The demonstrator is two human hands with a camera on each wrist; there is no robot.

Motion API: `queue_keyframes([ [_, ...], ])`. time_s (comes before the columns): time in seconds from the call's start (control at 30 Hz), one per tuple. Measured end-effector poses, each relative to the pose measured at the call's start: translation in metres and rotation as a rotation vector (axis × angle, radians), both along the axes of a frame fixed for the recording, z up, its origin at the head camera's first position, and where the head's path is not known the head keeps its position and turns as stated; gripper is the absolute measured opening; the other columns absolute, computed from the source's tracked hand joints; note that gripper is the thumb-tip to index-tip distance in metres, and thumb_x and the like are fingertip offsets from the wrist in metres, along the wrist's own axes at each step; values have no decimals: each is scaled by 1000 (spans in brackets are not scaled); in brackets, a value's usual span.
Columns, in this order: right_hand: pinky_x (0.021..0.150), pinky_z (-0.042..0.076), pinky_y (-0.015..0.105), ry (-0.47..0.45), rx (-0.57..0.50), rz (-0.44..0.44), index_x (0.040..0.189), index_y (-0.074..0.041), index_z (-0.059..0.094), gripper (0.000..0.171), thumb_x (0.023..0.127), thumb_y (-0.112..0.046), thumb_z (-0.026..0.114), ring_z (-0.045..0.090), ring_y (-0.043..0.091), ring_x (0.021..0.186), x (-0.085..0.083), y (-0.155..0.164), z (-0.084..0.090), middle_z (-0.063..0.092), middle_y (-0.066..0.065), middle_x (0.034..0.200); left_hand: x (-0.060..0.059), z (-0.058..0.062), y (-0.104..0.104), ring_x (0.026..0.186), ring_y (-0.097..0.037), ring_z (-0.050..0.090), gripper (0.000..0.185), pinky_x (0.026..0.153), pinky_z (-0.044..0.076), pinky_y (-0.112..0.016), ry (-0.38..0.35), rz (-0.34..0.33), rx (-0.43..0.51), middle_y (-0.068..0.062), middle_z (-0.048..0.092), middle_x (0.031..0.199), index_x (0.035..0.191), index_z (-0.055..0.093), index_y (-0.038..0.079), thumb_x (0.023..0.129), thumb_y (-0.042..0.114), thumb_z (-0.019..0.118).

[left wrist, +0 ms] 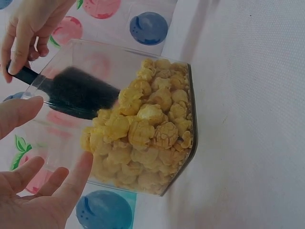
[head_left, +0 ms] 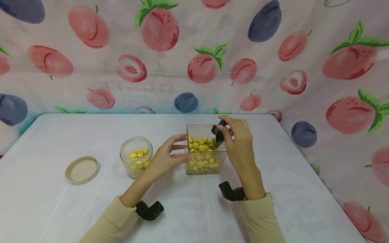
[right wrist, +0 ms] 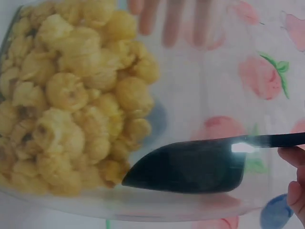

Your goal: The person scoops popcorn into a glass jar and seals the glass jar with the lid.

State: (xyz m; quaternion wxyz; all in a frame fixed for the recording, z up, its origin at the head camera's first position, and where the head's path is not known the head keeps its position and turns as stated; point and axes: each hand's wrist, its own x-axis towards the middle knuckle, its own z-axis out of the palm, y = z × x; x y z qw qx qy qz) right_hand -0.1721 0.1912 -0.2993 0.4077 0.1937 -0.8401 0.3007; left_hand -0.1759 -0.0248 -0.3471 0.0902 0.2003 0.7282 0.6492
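"Sleeves first, my two tan ones, down at the bottom. Then my hands."

"What are your hands doing?"

"My right hand [head_left: 240,141] pinches the handle of a black scoop [head_left: 219,134]. Its scoop end is down inside the clear square box [head_left: 203,168], right by the yellow popcorn [head_left: 202,144]. My left hand [head_left: 165,157] has straight fingers, and they rest on the box's side. It holds nothing."

"Where is the box?"

"On the white table [head_left: 60,135], in the middle, between my hands."

"Is the popcorn hard to pick up?"

"I think it is very light and crumbly, so it could roll off the scoop or break. The scoop looks stiff. I hold it by the thin handle end. The box looks smooth, so it might slide if I let go."

"What else is there?"

"A round glass jar [head_left: 136,156] with some popcorn in it sits just left of my left hand. Its tan lid [head_left: 82,169] lies flat, farther left. My left hand is between the box and the jar, so the scoop must go over it."
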Motion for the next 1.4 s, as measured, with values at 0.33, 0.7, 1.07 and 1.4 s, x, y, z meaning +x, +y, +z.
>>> queue_keyframes([
  [0.33, 57, 41, 30, -124, 37, 24, 114, -3, 63, 27, 88, -12, 61, 45, 19, 70, -7, -3, -12, 62, 10, 86, 0, 1, 0, 123, -29, 48, 66, 93, 50, -36, -13, -7, 1, -11, 40, 141, 140, 39, 14, 82, 11, 71],
  [0.7, 61, 38, 11, -132, -274, 9, 110, -3, 65, 24, 86, -11, 65, 51, 10, 66, -12, 18, -11, 67, 14, 80, 0, 1, 0, 123, -29, 48, 66, 95, 49, -38, -19, -6, -7, -10, 41, 140, 140, 39, 17, 82, 13, 71],
  [1.07, 63, 38, 12, -224, -368, -25, 111, -5, 65, 26, 88, -16, 64, 50, 3, 70, -12, 21, -13, 68, 15, 84, 1, 0, 0, 123, -28, 48, 66, 95, 49, -39, -13, -9, -8, -7, 40, 142, 141, 38, 16, 83, 14, 70],
  [1.4, 65, 44, 13, -392, -465, 48, 111, -2, 64, 25, 88, -13, 63, 53, 1, 69, -13, 28, -13, 63, 0, 80, 0, -1, -1, 123, -30, 48, 66, 95, 49, -39, -8, -7, -10, -11, 41, 141, 141, 38, 14, 83, 14, 71],
])
